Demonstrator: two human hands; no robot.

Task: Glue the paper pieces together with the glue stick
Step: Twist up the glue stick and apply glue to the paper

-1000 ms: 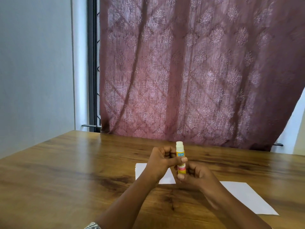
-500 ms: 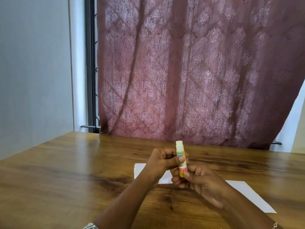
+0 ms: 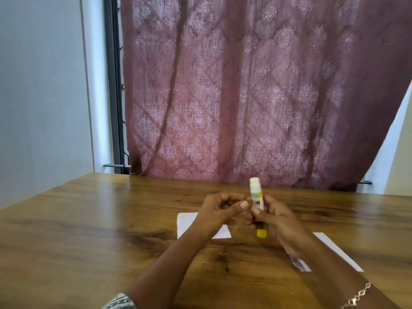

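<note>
The gluing itself has not begun, as far as this view shows — the glue stick [image 3: 257, 199] is held upright above the wooden table [image 3: 89, 219] in the right hand [image 3: 273, 216], whose thumb and fingers are closed around the middle of its barrel, the yellow base poking out below the hand and the white top end standing clear above it. Whether that white end is a cap or bare glue cannot be told from here. The left hand [image 3: 219, 208] sits just beside the stick, fingers curled loosely with the thumb stretched toward the label, and it seems to grip nothing; it may be brushing the barrel, but that is too fine to tell. Two white paper pieces lie flat on the table, well apart from each other: a smaller sheet [image 3: 189, 221] partly hidden under the left wrist, and a longer sheet [image 3: 338, 253] under and beyond the right forearm. Neither shows any glue mark, and they do not overlap — so spreading the glue, bringing the pieces together and pressing them down all look left to do
</note>
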